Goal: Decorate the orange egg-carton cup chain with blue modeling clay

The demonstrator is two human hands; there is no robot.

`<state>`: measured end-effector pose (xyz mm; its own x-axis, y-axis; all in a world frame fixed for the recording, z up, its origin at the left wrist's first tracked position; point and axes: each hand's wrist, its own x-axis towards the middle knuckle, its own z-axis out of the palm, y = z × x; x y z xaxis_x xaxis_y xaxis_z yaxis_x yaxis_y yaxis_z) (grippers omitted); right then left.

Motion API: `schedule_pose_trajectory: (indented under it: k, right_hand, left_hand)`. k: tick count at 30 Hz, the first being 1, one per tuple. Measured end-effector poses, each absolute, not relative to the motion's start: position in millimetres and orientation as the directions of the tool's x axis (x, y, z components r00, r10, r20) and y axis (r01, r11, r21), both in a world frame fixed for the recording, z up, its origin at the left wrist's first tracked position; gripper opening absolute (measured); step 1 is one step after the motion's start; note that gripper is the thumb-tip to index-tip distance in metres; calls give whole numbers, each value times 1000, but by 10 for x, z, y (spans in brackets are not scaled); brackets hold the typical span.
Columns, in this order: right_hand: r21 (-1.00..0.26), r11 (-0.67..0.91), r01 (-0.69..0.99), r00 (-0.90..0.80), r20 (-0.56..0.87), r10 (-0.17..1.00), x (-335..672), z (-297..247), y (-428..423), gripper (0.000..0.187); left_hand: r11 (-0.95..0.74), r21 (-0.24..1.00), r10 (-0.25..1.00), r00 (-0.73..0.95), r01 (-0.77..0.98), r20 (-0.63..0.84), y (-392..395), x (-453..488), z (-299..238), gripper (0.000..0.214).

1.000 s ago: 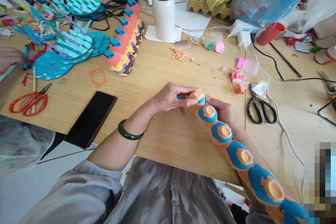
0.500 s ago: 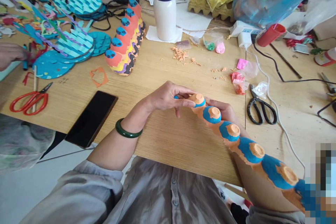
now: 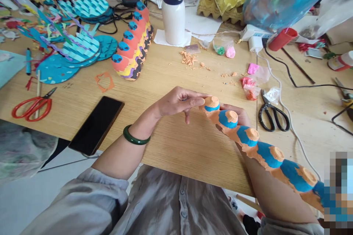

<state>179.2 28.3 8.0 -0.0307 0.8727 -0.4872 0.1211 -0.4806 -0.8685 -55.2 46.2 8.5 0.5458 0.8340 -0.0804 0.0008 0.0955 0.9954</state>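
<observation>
A long orange egg-carton strip (image 3: 251, 135) with blue-coated cups slants from mid-table toward the lower right. Its orange cup tops point up. My left hand (image 3: 179, 103) pinches the far end, thumb at the edge and index finger reaching behind it. A dark green bangle (image 3: 135, 137) circles my left wrist. Behind the strip, my right hand (image 3: 240, 114) supports it from beneath; most of its fingers are hidden. Farther back stands another egg-carton strip (image 3: 128, 49), red-orange with blue spots and yellow, purple and black bands.
A phone (image 3: 96, 125) and red-handled scissors (image 3: 33, 107) lie at left, near blue paper crafts (image 3: 79, 49). Black-handled scissors (image 3: 273, 115) and a white cable (image 3: 292, 128) are at right. A white bottle (image 3: 173, 11), orange scraps (image 3: 189, 58) and clay packets (image 3: 249, 82) sit beyond.
The strip has shifted slightly right, and my left thumb has slid from its cup to the end's edge. Another person's hand at the far left has gone out of view.
</observation>
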Motion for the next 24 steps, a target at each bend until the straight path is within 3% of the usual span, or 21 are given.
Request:
schedule_pose_trajectory:
  k: [4,8,15,24]
  right_hand:
    - [-832,-552,59,-178,-553,814,1775,127,235,22]
    - [-807,-587,-65,-303,-545,782,1720,195,214,24]
    - [-861,-478,-176,-215,-440,872,1676,172,228,27]
    - [-853,-451,-264,-160,-422,892,1657,246,172,19]
  left_hand:
    - [92,996,857,508,0,-79,463,-490,25,77]
    - [76,997,863,502,-2,-65,482,-468,-13,67]
    - [84,996,844,530,23,-84,482,-476,49,71]
    - [14,1000,872,490,23,-23,411,-366,-37,72]
